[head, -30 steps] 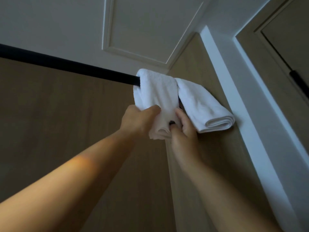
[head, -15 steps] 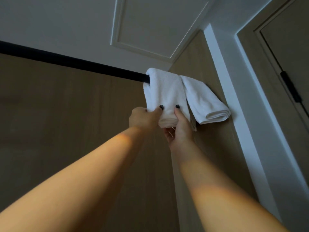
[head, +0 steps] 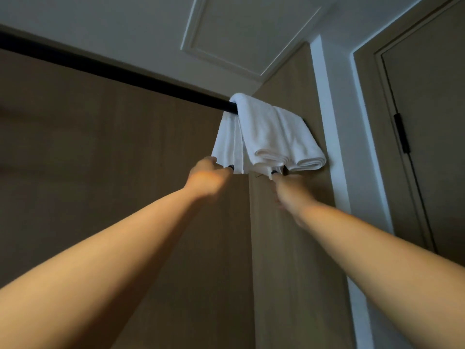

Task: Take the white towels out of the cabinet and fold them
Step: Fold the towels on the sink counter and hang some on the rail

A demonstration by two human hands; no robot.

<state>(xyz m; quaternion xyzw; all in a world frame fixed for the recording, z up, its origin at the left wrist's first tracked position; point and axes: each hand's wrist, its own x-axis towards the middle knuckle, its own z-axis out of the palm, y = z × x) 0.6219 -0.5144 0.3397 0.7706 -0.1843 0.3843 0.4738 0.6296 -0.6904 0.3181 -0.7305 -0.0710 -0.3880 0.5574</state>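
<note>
A thin black metal hanging rail (head: 113, 71) runs from the upper left edge toward the right, set against the tan wood-grain back panel (head: 100, 152) of the cabinet. Both bare forearms reach up from the bottom of the view toward the far end of that rail.

The left hand (head: 208, 176) is raised to the bottom left edge of the white terry towels (head: 266, 137), its fingers curled and pinching the hanging hem; one dark-painted nail shows right at the cloth. The towels are draped over the right end of the rail, close to the corner where the back panel meets the tan wooden side panel (head: 284, 248). Their left part hangs in flat layers, and their right part ends in thick folded rolls.

The right hand (head: 286, 187) sits under the lower right edge of the towels, fingertips touching the cloth, a dark nail visible there. Whether it actually grips the fabric cannot be told, as the hand is blurred.

Further right stand a white vertical frame strip (head: 334, 172) and a tan door (head: 427, 137) with a black hinge (head: 401, 133).
</note>
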